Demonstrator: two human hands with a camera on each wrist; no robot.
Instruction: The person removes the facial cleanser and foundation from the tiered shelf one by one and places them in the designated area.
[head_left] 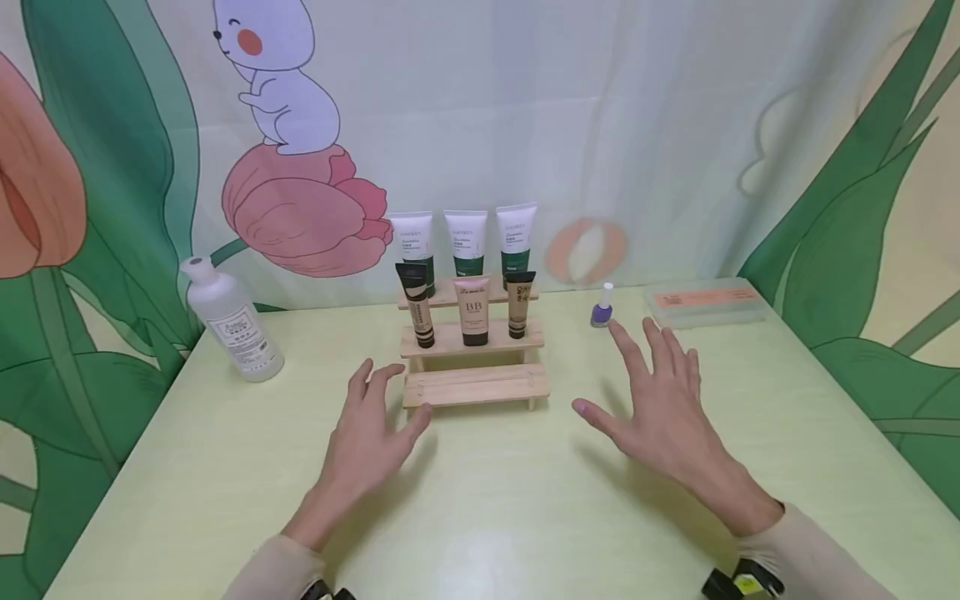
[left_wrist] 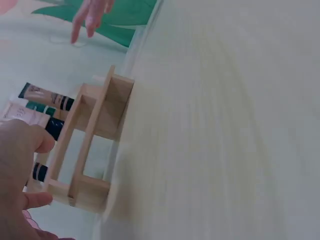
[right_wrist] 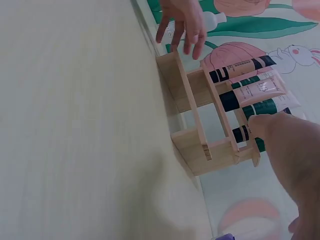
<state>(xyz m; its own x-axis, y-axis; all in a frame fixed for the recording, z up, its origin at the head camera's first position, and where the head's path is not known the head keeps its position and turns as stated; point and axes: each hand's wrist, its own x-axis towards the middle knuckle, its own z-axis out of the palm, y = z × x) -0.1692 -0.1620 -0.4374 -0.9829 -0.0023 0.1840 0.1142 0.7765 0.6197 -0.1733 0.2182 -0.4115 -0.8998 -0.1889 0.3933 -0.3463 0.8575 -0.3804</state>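
Note:
A stepped wooden rack (head_left: 476, 385) stands in the middle of the table, its lowest step bare. Three white-and-green tubes (head_left: 466, 237) stand on the top step. On the middle step are a black-capped beige tube (head_left: 417, 308), a pink BB cream tube (head_left: 473, 310) and a gold-brown tube (head_left: 518, 305). My left hand (head_left: 367, 437) hovers by the rack's left front corner, fingers spread and holding nothing. To the right of the rack my right hand (head_left: 663, 408) is held over the table, fingers spread. Just beyond its fingertips stands a purple nail polish bottle (head_left: 602, 310) with a white cap.
A white bottle (head_left: 234, 321) with a printed label stands at the back left. Toward the back right lies a flat clear plastic box (head_left: 705, 302) with an orange label. Behind the table (head_left: 495, 508) hangs a curtain (head_left: 675, 150) printed with flowers and a white animal.

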